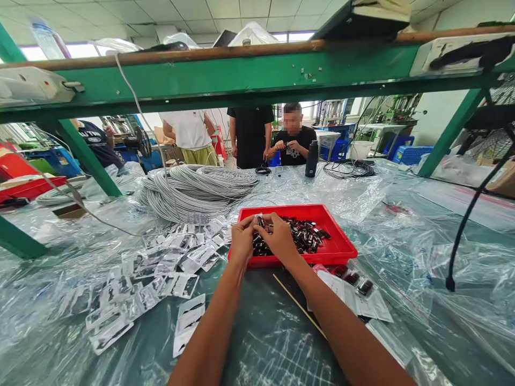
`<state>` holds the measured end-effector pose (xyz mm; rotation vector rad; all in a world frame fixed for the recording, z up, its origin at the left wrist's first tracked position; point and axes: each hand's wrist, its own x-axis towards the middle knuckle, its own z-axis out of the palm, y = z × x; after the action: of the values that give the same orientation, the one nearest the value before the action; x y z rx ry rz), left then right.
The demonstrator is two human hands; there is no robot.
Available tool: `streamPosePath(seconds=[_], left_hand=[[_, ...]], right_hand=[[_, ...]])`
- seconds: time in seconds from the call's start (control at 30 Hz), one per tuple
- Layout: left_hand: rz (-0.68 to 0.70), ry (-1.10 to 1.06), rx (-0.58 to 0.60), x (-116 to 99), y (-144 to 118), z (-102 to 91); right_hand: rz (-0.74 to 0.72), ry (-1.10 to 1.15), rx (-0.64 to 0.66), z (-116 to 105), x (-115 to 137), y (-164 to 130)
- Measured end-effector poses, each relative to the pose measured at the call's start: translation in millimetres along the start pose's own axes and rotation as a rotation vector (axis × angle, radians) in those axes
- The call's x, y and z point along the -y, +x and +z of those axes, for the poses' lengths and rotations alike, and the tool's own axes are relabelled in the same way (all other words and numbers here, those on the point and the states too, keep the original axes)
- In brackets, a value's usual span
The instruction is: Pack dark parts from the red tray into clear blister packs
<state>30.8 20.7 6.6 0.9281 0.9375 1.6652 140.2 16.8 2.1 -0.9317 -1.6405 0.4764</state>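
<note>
Both hands meet over the near-left corner of the red tray (338,247), which sits on the plastic-sheeted tabletop (402,268). The left hand (242,239) and right hand (277,236) are drawn together, fingertips curled inward and touching, pinching a small dark part (260,221) between them just above the heap of small black parts (302,236) in the tray.

Handling, as judged: each part appears light, rigid and glossy, so likely a little slippery; a fingertip pinch across the narrow sides would suit, rather than a full grip. They look sturdy enough for loose piling, since they lie heaped without order.

Orientation: the heap shows no common direction; the parts lie at all angles. The part pinched between the hands is largely covered by the fingers, so its long axis cannot be told with confidence; it may run roughly left to right between the two sets of fingertips.

Surroundings: clear blister packs (161,279) lie scattered on the tabletop left of the tray, apart from it. To the right, near the tray's front edge, lie white backing cards (362,300), some carrying dark parts. A thin wooden stick (298,304) lies slantwise between the forearms. Coiled grey cable (197,190) rests behind the tray. A seated person (293,140) works at the far side, hands well apart from these.
</note>
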Motion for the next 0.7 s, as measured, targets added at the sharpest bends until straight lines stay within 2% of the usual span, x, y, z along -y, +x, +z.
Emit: streamPosePath(seconds=[0.1,0.23,0.33,0.43,0.53,0.6,0.7], left_hand=[[-0.012,0.025,0.005,1,2,-5.3],[0.002,0.148,-0.052,-2,8,-16.6],[-0.029,0.142,-0.083,-4,12,-21.4],[-0.046,0.069,-0.078,-6,12,-20.7],[-0.064,0.013,-0.064,-8,10,-18.3],[-0.072,0.035,-0.037,-9,8,-17.4],[-0.029,0.103,-0.014,-8,5,-16.4]], right_hand=[[0.103,0.111,0.048,-3,-5,1],[0.116,0.137,0.172,-9,-13,2],[0.033,-0.018,0.222,-12,-16,2],[-0.096,-0.237,0.180,-11,-14,0],[-0.216,-0.354,0.177,-6,-9,-5],[-0.277,-0.414,0.168,-4,-5,-7],[-0.309,-0.486,0.084,-2,-2,-8]])
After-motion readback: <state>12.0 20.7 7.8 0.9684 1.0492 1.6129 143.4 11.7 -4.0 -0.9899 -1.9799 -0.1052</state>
